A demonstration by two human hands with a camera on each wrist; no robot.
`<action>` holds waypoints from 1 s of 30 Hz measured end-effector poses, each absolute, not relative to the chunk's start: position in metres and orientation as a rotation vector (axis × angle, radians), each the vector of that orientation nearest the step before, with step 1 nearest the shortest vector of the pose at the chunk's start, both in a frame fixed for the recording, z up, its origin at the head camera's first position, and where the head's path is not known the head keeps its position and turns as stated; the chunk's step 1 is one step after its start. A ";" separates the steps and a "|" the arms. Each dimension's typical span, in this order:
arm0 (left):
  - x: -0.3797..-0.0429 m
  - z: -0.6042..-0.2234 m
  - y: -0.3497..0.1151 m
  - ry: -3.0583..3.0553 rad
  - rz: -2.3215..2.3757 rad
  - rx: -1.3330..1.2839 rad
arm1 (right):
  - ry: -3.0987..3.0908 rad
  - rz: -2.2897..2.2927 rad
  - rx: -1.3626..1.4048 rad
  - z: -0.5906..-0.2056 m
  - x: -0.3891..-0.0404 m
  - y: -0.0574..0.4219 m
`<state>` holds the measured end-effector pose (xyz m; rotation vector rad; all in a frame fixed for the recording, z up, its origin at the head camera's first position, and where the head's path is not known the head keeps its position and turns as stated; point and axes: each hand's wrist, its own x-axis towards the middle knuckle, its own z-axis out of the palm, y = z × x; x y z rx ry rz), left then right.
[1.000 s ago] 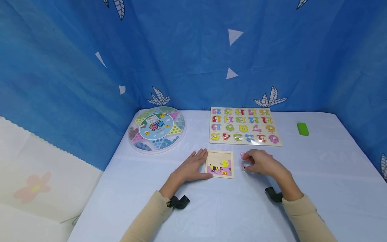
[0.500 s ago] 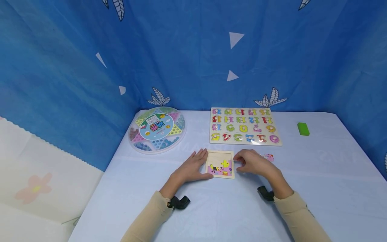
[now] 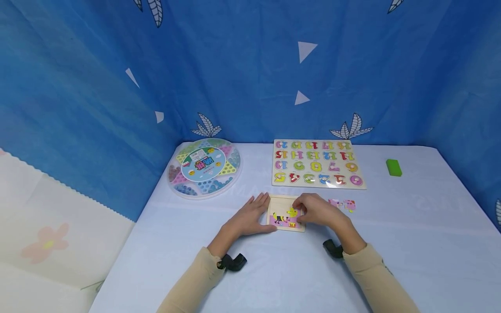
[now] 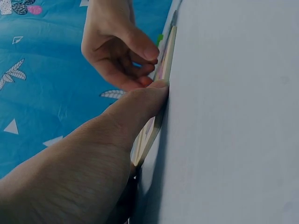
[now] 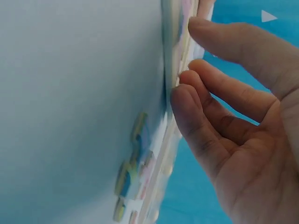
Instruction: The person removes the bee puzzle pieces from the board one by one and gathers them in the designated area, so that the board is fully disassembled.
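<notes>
My left hand (image 3: 249,218) lies with fingers extended along the left side of a small square wooden puzzle tray (image 3: 273,198), its thumb at the near left corner. In the tray's near part are pieces of a yellow-and-black picture (image 3: 279,218) on pink; its far part shows bare wood. My right hand (image 3: 318,210) is over the tray's right side, fingers bent loosely and thumb apart from them. Between those fingertips (image 5: 184,98) no piece shows in the right wrist view. The left wrist view has my left thumb (image 4: 156,93) on the tray's edge.
Loose pink puzzle pieces (image 3: 349,205) lie right of the tray, partly behind my right hand. Beyond stand a wooden number board (image 3: 318,186), a round board-game case (image 3: 203,165) and a green block (image 3: 393,168). A blue curtain (image 3: 235,78) closes off the table's back.
My right hand has moved left from the loose pieces to the tray's right side, uncovering pink pieces behind it. My left hand has stayed at the tray's left side.
</notes>
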<state>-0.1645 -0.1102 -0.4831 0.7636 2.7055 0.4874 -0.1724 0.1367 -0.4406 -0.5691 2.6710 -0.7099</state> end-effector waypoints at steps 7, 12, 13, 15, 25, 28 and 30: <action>-0.162 -0.482 -0.109 2.700 0.493 0.772 | 2.662 -0.678 -0.550 -0.442 -0.173 0.136; -0.163 -0.483 -0.109 2.705 0.488 0.765 | 2.649 -0.691 -0.533 -0.441 -0.174 0.137; -0.164 -0.484 -0.109 2.705 0.488 0.763 | 2.646 -0.695 -0.533 -0.441 -0.175 0.137; -0.164 -0.484 -0.109 2.703 0.487 0.758 | 2.640 -0.704 -0.547 -0.441 -0.175 0.138; -0.166 -0.481 -0.110 2.701 0.485 0.772 | 2.653 -0.743 -0.574 -0.443 -0.176 0.139; -0.166 -0.481 -0.110 2.698 0.478 0.764 | 2.662 -0.732 -0.561 -0.443 -0.175 0.138; -0.166 -0.481 -0.110 2.694 0.485 0.758 | 2.663 -0.725 -0.550 -0.444 -0.175 0.138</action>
